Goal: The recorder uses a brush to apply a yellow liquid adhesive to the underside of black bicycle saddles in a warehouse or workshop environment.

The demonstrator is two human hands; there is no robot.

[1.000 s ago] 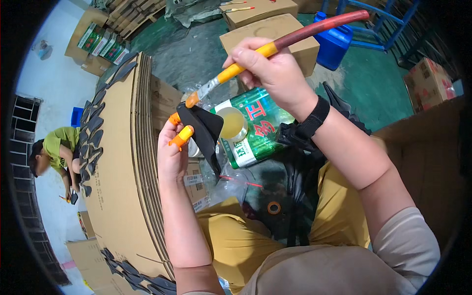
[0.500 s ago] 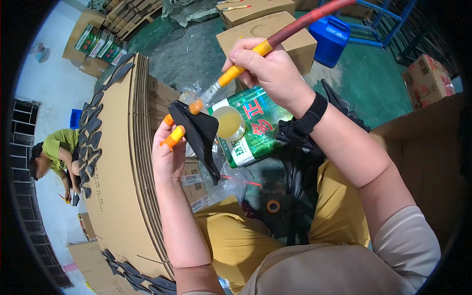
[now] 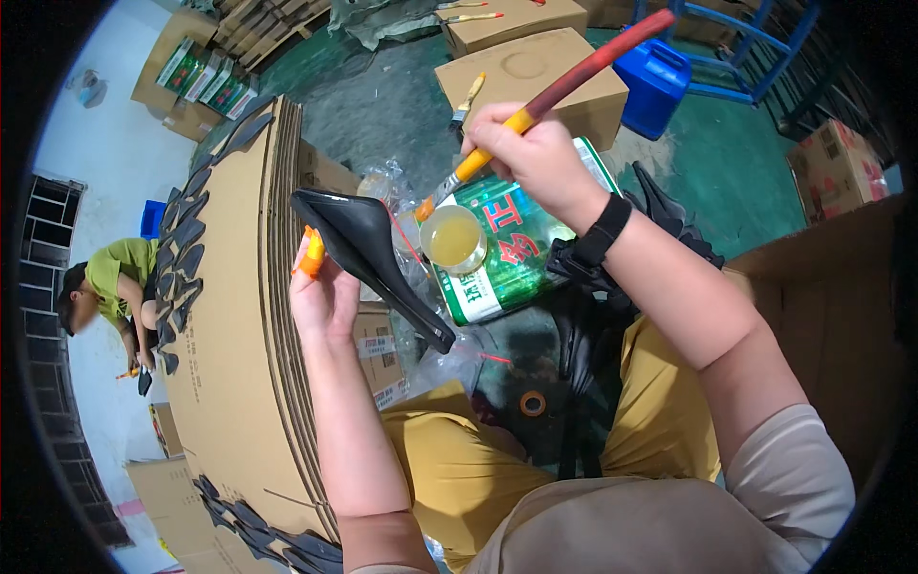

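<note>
My left hand, with orange wraps on its fingers, grips a black bicycle saddle from beneath. The smooth top now shows, and its narrow nose points down and right. My right hand is closed around a long brush with a red and yellow handle. The bristles are at the left rim of a round cup of yellowish liquid, apart from the saddle. That cup stands on a green and white tin lying in front of me.
Left is a tall cardboard stack edged with dark saddle-shaped pieces; beyond it another person bends over. Cartons, a yellow-handled brush and a blue jug stand ahead. More black saddles lie right; a tape roll lies below.
My left hand has turned the saddle so its top faces up. The brush has moved off the saddle, right and slightly down to the cup's rim.
</note>
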